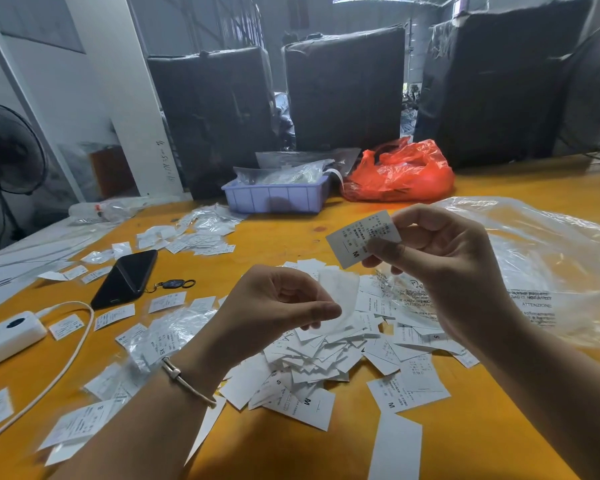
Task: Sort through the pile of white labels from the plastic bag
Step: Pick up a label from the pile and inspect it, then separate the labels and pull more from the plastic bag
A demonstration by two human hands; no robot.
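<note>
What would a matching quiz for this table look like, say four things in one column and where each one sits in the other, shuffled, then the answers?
Things:
1. M label
2. phone
3. red bag
4. purple tray

Places:
A. far side of the table, just right of the tray
B. pinched in the right hand, above the label pile
C. flat on the table, left of the left hand, beside a key ring
D. far side of the table, holding clear packets

Pairs: 1-B, 2-C, 3-A, 4-D
</note>
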